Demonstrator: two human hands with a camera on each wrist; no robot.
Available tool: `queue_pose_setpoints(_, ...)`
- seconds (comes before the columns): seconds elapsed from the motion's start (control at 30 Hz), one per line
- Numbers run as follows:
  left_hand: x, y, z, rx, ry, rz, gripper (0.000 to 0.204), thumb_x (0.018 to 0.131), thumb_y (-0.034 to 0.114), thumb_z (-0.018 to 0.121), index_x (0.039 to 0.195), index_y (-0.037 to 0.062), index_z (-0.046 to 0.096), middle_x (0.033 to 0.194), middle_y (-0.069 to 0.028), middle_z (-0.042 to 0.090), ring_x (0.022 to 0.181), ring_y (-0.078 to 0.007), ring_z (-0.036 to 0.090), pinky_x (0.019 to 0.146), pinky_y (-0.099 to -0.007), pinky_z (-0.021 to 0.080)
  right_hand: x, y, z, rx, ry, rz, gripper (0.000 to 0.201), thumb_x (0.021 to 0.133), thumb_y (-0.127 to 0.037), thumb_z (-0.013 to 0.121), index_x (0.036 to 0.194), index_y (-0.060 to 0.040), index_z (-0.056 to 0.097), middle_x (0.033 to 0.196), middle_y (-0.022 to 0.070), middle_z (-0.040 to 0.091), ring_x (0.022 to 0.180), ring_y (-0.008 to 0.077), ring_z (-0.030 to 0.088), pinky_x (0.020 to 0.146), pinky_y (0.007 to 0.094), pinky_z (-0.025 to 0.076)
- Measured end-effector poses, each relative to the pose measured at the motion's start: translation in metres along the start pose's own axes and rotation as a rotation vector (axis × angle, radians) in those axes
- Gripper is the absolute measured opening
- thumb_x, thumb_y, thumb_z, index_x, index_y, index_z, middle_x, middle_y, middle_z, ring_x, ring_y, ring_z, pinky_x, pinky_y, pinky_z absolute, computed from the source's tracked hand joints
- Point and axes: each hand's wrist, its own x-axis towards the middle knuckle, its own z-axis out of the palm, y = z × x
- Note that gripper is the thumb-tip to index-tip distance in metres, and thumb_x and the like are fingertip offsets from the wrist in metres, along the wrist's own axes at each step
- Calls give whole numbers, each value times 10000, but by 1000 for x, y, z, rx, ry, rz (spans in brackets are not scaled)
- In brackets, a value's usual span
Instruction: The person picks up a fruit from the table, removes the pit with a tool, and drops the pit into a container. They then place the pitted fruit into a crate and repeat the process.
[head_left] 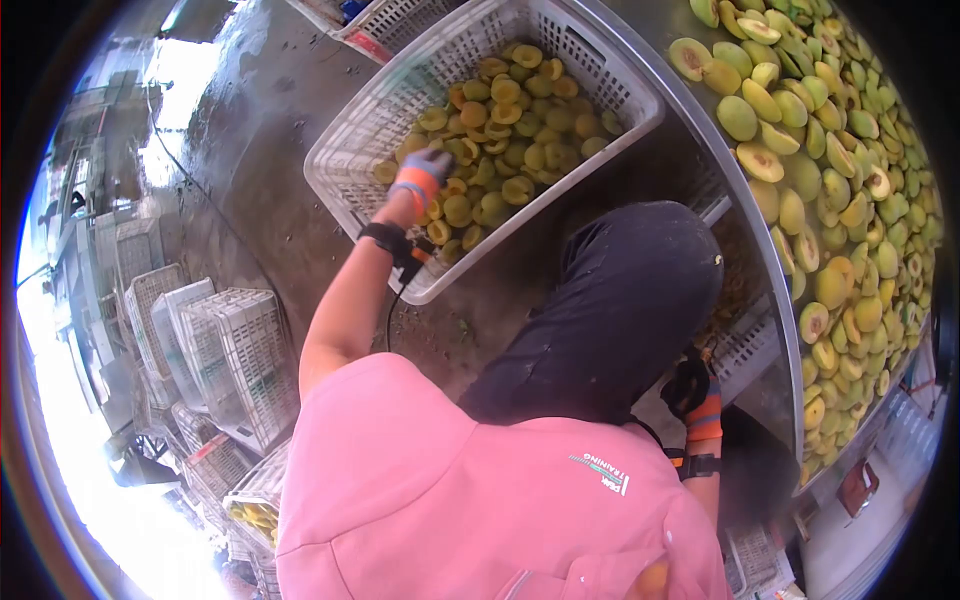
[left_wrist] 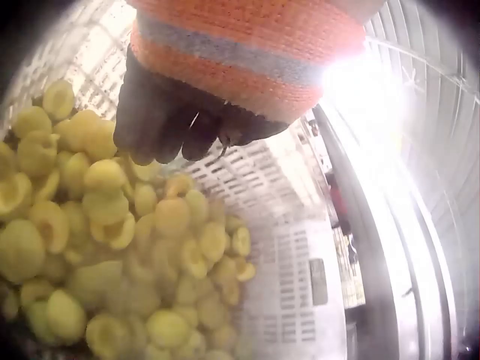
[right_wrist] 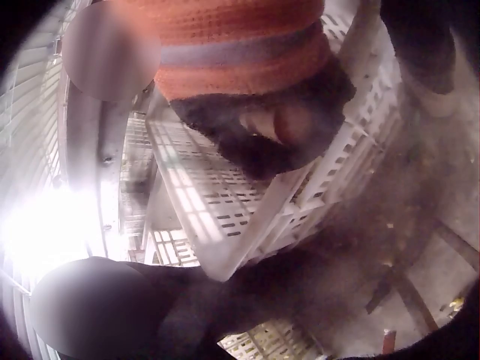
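Two gloved hands: left hand, fingers curled, over halved fruit in white crate; right hand grips crate under steel table. Wet concrete floor.

Stacked crates and a tabletop of fruit

Empty white crates stand stacked on the left; halved fruit covers the metal tabletop.
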Motion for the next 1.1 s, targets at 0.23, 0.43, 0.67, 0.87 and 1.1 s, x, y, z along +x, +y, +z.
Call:
queue_pose_setpoints(0.23, 9, 21, 81, 759, -179, 55, 394, 852, 362, 572, 1118, 81, 644, 1166, -161, 631, 1097, -314, 599, 892, -403, 475, -3, 13, -11, 262, -102, 12, 462, 797, -142, 621, 1228, -18, 506, 754, 48, 596, 682, 212, 606, 610, 330, 489)
queue_pose_setpoints(0.43, 67, -15, 165, 1211, -365, 265, 303, 881, 202, 503, 1118, 108, 667, 1218, -126, 621, 1106, -284, 610, 812, -423, 514, -5, 13, -13, 500, -176, 117, 321, 980, -183, 404, 1256, -54, 505, 768, 11, 526, 682, 189, 537, 590, 329, 472)
queue_pose_setpoints(0.67, 15, 27, 140, 1101, -217, 193, 370, 881, 201, 492, 1229, 96, 563, 1258, -155, 581, 1155, -330, 561, 915, -424, 459, -15, -4, -1, -113, 5, 58, 355, 970, -255, 431, 1269, -80, 508, 775, 30, 526, 716, 203, 549, 640, 401, 491)
queue_pose_setpoints(0.87, 29, 13, 138, 1120, -220, 327, 406, 855, 232, 525, 1218, 52, 551, 1228, -200, 584, 1131, -346, 571, 916, -446, 456, -9, -21, 13, 351, 130, 349, 301, 974, -289, 441, 1210, -129, 539, 754, -10, 503, 724, 170, 537, 651, 400, 491)
queue_pose_setpoints(1.1, 67, 12, 148, 1231, -833, 667, 377, 861, 213, 534, 1181, 16, 569, 1147, -204, 620, 1035, -323, 615, 841, -358, 494, -10, -10, 4, 410, 30, 291, 283, 947, -342, 526, 1157, -155, 553, 678, -38, 466, 585, 148, 479, 558, 331, 452)
